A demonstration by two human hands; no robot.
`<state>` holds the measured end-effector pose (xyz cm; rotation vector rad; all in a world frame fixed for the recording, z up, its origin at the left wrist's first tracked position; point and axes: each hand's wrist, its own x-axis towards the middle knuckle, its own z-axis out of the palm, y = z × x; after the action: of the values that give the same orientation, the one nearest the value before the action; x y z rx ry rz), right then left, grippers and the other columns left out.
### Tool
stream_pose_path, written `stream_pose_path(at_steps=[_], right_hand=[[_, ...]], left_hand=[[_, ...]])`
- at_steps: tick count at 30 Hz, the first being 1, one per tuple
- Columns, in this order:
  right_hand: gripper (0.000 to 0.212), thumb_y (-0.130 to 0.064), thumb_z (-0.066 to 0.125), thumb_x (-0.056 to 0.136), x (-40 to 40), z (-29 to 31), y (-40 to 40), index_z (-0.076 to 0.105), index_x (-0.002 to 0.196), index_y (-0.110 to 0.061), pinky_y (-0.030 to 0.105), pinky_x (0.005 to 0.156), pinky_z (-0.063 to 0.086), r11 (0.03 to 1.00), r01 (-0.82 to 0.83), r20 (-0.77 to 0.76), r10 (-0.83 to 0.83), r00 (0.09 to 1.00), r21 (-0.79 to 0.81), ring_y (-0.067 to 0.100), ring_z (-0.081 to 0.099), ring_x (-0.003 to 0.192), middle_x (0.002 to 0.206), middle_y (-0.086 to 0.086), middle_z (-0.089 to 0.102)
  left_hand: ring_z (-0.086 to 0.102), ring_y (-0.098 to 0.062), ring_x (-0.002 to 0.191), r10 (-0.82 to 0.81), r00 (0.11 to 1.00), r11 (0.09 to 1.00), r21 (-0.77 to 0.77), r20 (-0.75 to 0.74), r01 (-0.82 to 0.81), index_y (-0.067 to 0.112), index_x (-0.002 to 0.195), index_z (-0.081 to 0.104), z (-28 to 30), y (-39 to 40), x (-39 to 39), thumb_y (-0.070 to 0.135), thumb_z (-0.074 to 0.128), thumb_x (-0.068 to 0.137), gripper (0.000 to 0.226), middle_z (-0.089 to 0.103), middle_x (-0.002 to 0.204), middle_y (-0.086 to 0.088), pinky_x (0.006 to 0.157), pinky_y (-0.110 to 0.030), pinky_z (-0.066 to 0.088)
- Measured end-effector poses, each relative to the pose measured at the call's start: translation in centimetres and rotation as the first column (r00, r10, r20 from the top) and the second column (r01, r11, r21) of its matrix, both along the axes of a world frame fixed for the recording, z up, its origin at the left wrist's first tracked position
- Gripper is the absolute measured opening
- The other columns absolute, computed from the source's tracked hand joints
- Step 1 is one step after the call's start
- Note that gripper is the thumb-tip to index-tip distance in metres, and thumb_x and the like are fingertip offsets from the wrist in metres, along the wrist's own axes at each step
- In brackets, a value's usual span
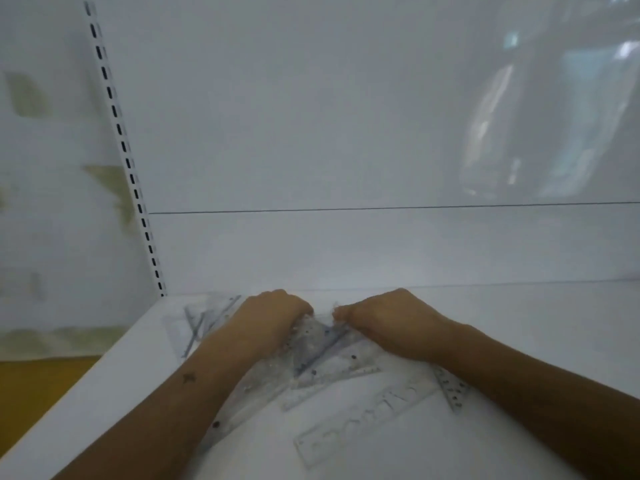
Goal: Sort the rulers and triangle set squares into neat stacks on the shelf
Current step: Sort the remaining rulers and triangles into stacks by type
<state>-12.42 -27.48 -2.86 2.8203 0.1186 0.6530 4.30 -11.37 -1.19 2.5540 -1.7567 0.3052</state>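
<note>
You have your left hand (pixel 273 315) and right hand (pixel 388 322) both curled down onto the heap of clear plastic rulers and set squares (pixel 325 348) on the white shelf (pixel 519 323), seemingly to gather them square.

Looking at a glossy white back panel (pixel 311 116) crossed by a thin dark seam (pixel 381 208), catching pale blurred reflections at the right; standing at the left, a slotted white upright (pixel 119 133); showing beyond it, a stained off-white wall (pixel 41 202) and yellowish floor (pixel 31 393)
</note>
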Motion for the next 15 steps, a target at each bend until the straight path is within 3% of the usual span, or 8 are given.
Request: stream_pose_path(at_steps=[4,7,10,12,13,15], right_hand=[[0.033,-0.033,0.043,0.091,0.2,0.3,1.1,0.069,0.111,-0.029,0.026,0.055,0.056,0.996,-0.016,0.111,0.006,0.994,0.085,0.01,0.071,0.077,0.097,-0.01,0.074],[0.028,-0.032,0.051,0.084,0.3,0.2,1.2,0.071,0.104,-0.031,0.021,0.05,0.053,0.999,0.0,0.171,-0.007,0.985,0.04,0.008,0.07,0.069,0.089,-0.012,0.074],[0.029,-0.038,0.046,0.09,-0.2,0.4,1.0,0.073,0.096,-0.031,0.023,0.048,0.053,0.999,0.02,0.217,-0.026,0.976,0.032,0.01,0.07,0.067,0.082,-0.011,0.074],[0.042,-0.046,0.035,0.099,-0.6,0.8,0.8,0.073,0.093,-0.029,0.028,0.053,0.055,0.996,0.011,0.249,-0.034,0.968,0.09,0.01,0.07,0.072,0.083,-0.011,0.074],[0.045,-0.048,0.032,0.099,-0.7,0.9,0.8,0.072,0.091,-0.028,0.03,0.054,0.055,0.993,0.007,0.266,-0.038,0.963,0.115,0.01,0.07,0.072,0.083,-0.011,0.073],[0.032,-0.045,0.043,0.096,-0.9,1.1,0.8,0.069,0.088,-0.028,0.029,0.056,0.054,0.985,0.007,0.286,-0.056,0.957,0.172,0.005,0.067,0.071,0.082,-0.014,0.071]], left_hand=[[0.06,-0.024,0.103,0.019,0.999,0.999,-0.046,0.038,-0.017,0.034,0.121,0.059,0.3,0.4,-0.6,0.014,0.045,0.094,0.037,0.061,0.118,-0.002,0.088,-0.035,0.049],[0.059,-0.023,0.104,0.01,1.0,0.997,-0.08,0.012,-0.009,0.031,0.118,0.059,0.3,0.5,-0.2,0.016,0.046,0.094,0.032,0.061,0.118,-0.001,0.087,-0.034,0.048],[0.054,-0.022,0.113,0.003,0.998,0.998,-0.065,-0.059,-0.007,0.027,0.123,0.058,0.2,0.3,0.2,0.017,0.042,0.097,0.032,0.057,0.127,-0.001,0.094,-0.035,0.045],[0.051,-0.021,0.118,-0.004,0.99,0.997,-0.071,-0.138,-0.006,0.024,0.125,0.057,0.0,0.3,0.2,0.013,0.038,0.098,0.034,0.054,0.131,-0.001,0.096,-0.032,0.042],[0.05,-0.021,0.118,-0.005,0.983,0.997,-0.077,-0.181,-0.009,0.023,0.125,0.056,0.0,0.3,0.2,0.009,0.038,0.097,0.036,0.054,0.129,-0.001,0.095,-0.03,0.041],[0.051,-0.02,0.109,-0.006,0.972,0.996,-0.084,-0.235,-0.014,0.022,0.126,0.053,-0.3,0.4,0.3,0.002,0.039,0.094,0.041,0.053,0.114,-0.001,0.083,-0.026,0.039]])
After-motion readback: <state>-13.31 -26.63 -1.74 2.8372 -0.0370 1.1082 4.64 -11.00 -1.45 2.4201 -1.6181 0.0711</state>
